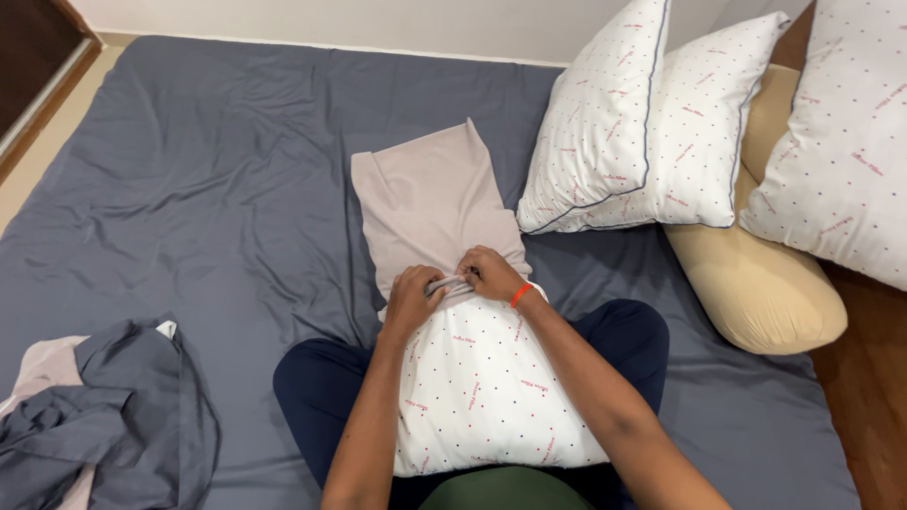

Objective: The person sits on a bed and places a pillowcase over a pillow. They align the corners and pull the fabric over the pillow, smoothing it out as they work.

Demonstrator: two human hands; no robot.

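A white dotted pillow [482, 387] lies on my lap, its far end inside a beige pillowcase [430, 203] that stretches flat away from me on the bed. My left hand [413, 297] grips the bunched open edge of the pillowcase at the pillow's top. My right hand [488, 272], with an orange band on the wrist, grips the same edge right beside it. Both hands are closed on the fabric, almost touching each other.
A grey bedsheet [208, 189] covers the mattress. Two white dotted pillows [652, 123] lean at the back right, a third [846, 142] further right, over a tan bolster [756, 274]. Crumpled grey and beige cloth [104, 416] lies at the front left. Wooden floor [869, 397] borders the right.
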